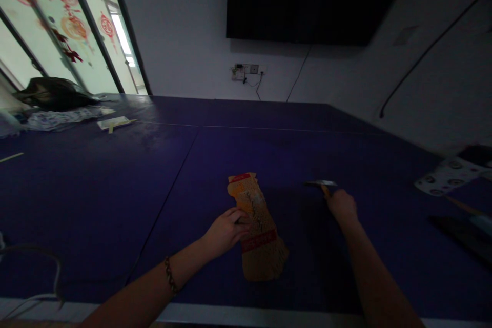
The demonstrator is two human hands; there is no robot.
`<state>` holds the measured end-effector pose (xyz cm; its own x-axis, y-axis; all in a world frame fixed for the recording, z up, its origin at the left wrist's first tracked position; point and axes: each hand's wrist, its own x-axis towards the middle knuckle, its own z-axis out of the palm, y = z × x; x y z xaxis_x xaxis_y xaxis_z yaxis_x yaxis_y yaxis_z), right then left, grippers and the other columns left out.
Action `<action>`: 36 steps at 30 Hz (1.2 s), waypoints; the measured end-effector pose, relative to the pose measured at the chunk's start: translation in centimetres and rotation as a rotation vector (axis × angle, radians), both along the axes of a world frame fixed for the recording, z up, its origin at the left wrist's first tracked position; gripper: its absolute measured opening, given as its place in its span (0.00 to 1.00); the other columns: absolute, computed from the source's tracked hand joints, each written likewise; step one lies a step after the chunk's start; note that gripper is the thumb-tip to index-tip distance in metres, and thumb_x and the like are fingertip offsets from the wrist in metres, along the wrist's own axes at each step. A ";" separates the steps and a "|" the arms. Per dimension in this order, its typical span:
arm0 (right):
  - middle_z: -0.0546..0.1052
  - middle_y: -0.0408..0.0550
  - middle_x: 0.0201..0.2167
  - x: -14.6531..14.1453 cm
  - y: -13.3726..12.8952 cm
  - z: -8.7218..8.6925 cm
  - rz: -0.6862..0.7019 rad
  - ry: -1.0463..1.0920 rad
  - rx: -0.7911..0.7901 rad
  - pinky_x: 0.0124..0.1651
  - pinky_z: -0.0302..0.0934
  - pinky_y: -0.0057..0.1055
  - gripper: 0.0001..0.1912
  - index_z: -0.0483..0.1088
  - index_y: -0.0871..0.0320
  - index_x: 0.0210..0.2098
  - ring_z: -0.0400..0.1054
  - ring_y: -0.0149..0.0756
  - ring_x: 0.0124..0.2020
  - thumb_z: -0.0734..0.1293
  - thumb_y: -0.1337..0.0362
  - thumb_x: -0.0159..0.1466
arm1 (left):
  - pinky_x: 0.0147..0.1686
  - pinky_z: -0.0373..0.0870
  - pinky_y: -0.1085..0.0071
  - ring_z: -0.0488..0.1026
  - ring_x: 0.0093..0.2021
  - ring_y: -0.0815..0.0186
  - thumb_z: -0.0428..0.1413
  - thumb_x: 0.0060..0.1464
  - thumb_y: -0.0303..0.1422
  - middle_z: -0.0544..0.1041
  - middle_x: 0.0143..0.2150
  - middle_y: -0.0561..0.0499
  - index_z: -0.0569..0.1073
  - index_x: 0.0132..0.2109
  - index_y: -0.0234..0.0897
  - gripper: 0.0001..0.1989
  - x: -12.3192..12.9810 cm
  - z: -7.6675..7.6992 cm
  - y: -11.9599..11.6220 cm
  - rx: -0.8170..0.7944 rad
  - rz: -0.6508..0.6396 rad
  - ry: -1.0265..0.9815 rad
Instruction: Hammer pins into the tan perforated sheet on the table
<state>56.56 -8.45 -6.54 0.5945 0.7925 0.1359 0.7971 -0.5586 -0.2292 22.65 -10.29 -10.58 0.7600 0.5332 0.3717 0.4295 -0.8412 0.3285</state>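
Observation:
A brown cardboard piece with red bands and dark print lies on the dark blue table, near its front edge. My left hand rests on the cardboard's left side, its fingers bent over the edge; what they grip, if anything, is hidden. To the right, my right hand is wrapped round the handle of a hammer. The hammer's metal head lies at or just above the table surface, apart from the cardboard.
At the far left are a dark bag, crumpled plastic and a white packet. A patterned cloth and a dark flat object lie at the right. A white cable curls at the lower left.

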 end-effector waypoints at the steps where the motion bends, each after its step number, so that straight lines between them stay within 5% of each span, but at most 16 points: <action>1: 0.69 0.80 0.40 -1.0 -0.3 0.2 0.030 -0.006 0.039 0.42 0.57 0.51 0.15 0.64 0.78 0.40 0.63 0.64 0.45 0.60 0.69 0.58 | 0.48 0.64 0.67 0.62 0.49 0.63 0.50 0.54 0.31 0.69 0.44 0.48 0.73 0.42 0.38 0.10 0.0 0.0 0.0 -0.004 -0.002 -0.004; 4: 0.70 0.70 0.43 -5.3 -1.1 0.0 0.226 0.074 0.117 0.47 0.57 0.43 0.13 0.63 0.71 0.42 0.64 0.52 0.47 0.58 0.69 0.60 | 0.49 0.64 0.66 0.61 0.50 0.62 0.50 0.54 0.31 0.68 0.43 0.48 0.73 0.42 0.38 0.10 0.1 -0.1 0.1 -0.023 -0.006 -0.026; 7: 0.77 0.50 0.32 -10.3 -1.7 -1.1 0.470 0.255 0.093 0.36 0.63 0.27 0.07 0.67 0.60 0.36 0.71 0.35 0.33 0.60 0.68 0.59 | 0.49 0.63 0.65 0.60 0.51 0.62 0.51 0.54 0.31 0.68 0.44 0.47 0.73 0.41 0.38 0.09 0.1 -0.3 0.2 -0.049 -0.016 -0.047; 12: 0.76 0.46 0.27 -13.9 -1.5 -2.5 0.569 0.392 0.114 0.33 0.62 0.26 0.02 0.66 0.57 0.28 0.71 0.35 0.32 0.64 0.69 0.53 | 0.50 0.63 0.64 0.57 0.53 0.61 0.50 0.54 0.31 0.66 0.47 0.45 0.73 0.41 0.37 0.10 0.0 -0.5 0.3 -0.090 -0.031 -0.067; 21: 0.74 0.45 0.23 -11.3 -0.8 -3.3 0.469 0.465 0.118 0.29 0.60 0.26 0.08 0.62 0.57 0.25 0.70 0.35 0.27 0.67 0.70 0.47 | 0.49 0.62 0.67 0.61 0.49 0.63 0.48 0.55 0.31 0.67 0.46 0.46 0.73 0.39 0.37 0.10 1.2 0.9 1.1 -0.111 -0.134 -0.006; 36: 0.72 0.42 0.16 -0.4 -3.3 -3.0 0.241 0.428 0.055 0.24 0.60 0.26 0.08 0.62 0.56 0.20 0.69 0.36 0.22 0.68 0.67 0.44 | 0.50 0.58 0.68 0.60 0.49 0.63 0.49 0.55 0.28 0.69 0.44 0.46 0.72 0.37 0.34 0.07 12.0 0.5 0.7 0.227 -0.291 0.150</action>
<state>56.13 -11.74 -9.50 0.4063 0.9131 -0.0348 0.7303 -0.3474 -0.5883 34.70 -9.58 -10.05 0.9222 0.2044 0.3282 0.1913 -0.9789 0.0722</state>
